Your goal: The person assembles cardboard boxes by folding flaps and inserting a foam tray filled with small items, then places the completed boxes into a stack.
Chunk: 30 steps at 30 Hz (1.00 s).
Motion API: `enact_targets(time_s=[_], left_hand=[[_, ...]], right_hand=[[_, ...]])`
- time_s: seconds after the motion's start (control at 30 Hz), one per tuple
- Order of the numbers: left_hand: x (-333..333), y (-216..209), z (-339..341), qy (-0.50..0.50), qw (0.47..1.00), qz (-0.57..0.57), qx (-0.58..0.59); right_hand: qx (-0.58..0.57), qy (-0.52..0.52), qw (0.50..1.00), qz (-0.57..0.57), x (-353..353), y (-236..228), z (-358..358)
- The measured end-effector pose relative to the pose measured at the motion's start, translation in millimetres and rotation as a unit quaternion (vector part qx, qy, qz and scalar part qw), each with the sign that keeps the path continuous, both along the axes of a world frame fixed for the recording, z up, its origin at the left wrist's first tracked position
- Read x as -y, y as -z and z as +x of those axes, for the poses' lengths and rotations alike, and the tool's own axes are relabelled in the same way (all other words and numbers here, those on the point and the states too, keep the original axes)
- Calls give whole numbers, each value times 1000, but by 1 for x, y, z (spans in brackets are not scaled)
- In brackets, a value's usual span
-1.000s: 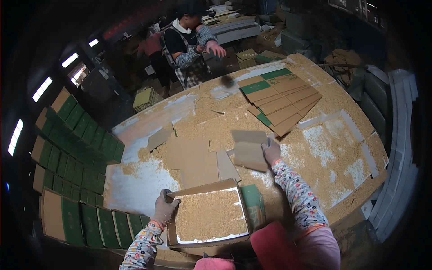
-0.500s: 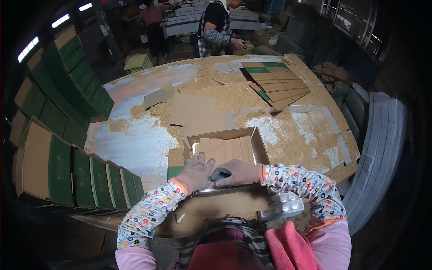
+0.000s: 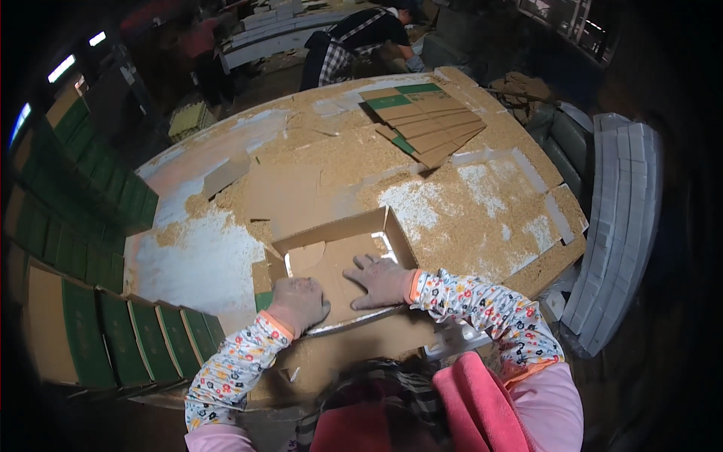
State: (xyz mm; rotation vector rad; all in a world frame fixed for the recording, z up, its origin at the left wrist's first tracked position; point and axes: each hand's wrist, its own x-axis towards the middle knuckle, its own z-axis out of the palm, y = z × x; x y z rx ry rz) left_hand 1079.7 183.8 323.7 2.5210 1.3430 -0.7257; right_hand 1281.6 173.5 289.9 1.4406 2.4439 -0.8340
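An open cardboard box stands before me, with a flat brown cardboard sheet inside it. White edging shows along parts of the sheet's rim. My right hand, in a dusty pinkish glove, lies on the right part of the sheet with fingers spread. At the near left corner, my left hand is gloved too, its fingers curled down against the sheet; anything under them is hidden. A loose cardboard piece sits at the sheet's far left corner.
Fanned flat cartons lie at the table's far right. Green and brown boxes line the left side. White stacked trays stand at right; a white tray lies near my right forearm. A co-worker bends beyond the table.
My hands have moved apart, the right one spreading its fingers. The cardboard inside the box now lies as a broad flat sheet. The view has shifted, and the co-worker bends lower.
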Motion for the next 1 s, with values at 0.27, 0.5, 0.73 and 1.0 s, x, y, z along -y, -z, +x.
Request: enact_targets(time_s=[0.27,0.5,0.73,1.0], left_hand=[[15,4,-2,42,966,211,143],[30,5,0,60,995,69,30],[10,43,-6,47,999,-16,-4],[-6,61,-102,-425,576,-48,697]], right_hand=[[6,82,990,115,6,-12,8],[108,-57,992,22,21,-4,-19],[62,-91,981,157,13,8,-42],[-352,271,885,142,-18,-9,128]])
